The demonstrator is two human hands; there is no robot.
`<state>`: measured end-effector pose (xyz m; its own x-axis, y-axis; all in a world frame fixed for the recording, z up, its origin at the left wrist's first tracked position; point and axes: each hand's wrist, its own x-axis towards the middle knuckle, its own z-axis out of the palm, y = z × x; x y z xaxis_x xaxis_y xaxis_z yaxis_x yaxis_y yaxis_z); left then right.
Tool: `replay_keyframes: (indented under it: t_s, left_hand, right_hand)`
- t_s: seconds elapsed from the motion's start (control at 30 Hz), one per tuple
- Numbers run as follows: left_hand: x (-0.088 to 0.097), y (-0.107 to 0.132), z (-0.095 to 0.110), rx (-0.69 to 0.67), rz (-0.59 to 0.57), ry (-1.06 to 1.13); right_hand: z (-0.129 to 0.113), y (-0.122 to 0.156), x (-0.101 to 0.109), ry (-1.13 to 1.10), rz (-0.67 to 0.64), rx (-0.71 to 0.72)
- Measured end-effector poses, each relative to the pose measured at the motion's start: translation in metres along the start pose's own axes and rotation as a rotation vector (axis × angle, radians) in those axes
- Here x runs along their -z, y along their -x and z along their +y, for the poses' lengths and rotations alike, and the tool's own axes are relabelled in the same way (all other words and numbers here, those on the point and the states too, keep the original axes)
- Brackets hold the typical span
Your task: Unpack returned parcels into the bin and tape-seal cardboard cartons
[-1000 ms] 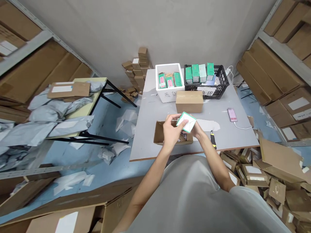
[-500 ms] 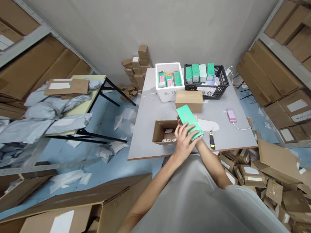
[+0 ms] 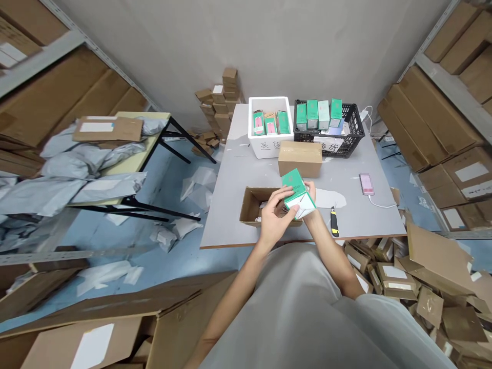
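- A green carton (image 3: 294,184) with a white end face is held tilted above the grey surface (image 3: 230,205), just over the right end of an open cardboard box (image 3: 251,204).
- The left hand (image 3: 273,219) is closed around the carton from the near side, its fingers laid over the green face.
- The right hand (image 3: 312,192) is wrapped around the carton's far right edge. Its grip is clenched on the carton, and its palm is mostly hidden behind it.
- Small white items are seen inside the open cardboard box.
- A closed brown box (image 3: 300,159) stands just beyond the carton.
- Behind it, a white foam bin (image 3: 250,123) and a black basket (image 3: 351,134) are set side by side, both filled with upright green and pink cartons.
- A sheet of paper (image 3: 331,198) lies just right of the hands, with a yellow-and-black utility knife (image 3: 333,223) near the front edge.
- A pink phone (image 3: 366,183) with a white cable attached lies farther right.
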<state>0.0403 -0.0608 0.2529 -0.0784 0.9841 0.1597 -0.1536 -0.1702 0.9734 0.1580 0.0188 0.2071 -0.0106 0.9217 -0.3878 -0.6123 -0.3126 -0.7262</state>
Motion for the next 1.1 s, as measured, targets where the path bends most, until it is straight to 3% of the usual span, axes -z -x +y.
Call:
replay_keyframes:
  t_s: [0.1, 0.2, 0.33, 0.5, 0.73, 1.0, 1.1]
  left_hand:
    - [0.0, -0.004, 0.004, 0.031, -0.008, 0.043]
    - [-0.004, -0.004, 0.007, 0.047, 0.027, 0.048]
    - [-0.009, -0.005, 0.01, 0.062, 0.072, 0.045]
    - [-0.012, -0.004, 0.014, 0.027, 0.066, 0.009]
    - [-0.019, -0.003, 0.016, 0.034, 0.066, -0.01]
    - [-0.024, 0.002, 0.016, 0.031, 0.065, 0.001]
    - [-0.02, 0.004, 0.013, 0.03, 0.031, -0.004]
  right_hand:
    - [-0.001, 0.007, 0.002, -0.126, -0.027, -0.071]
    - [-0.005, 0.011, -0.001, -0.132, -0.035, -0.041]
    - [-0.01, 0.014, -0.005, -0.099, 0.049, 0.0]
    - [-0.017, 0.019, -0.005, -0.098, 0.069, 0.052]
    - [-0.015, 0.016, 0.003, -0.089, 0.1, 0.112]
    - [-0.009, 0.012, 0.012, 0.009, 0.001, 0.179]
    - [-0.01, 0.004, 0.023, 0.051, 0.063, 0.23]
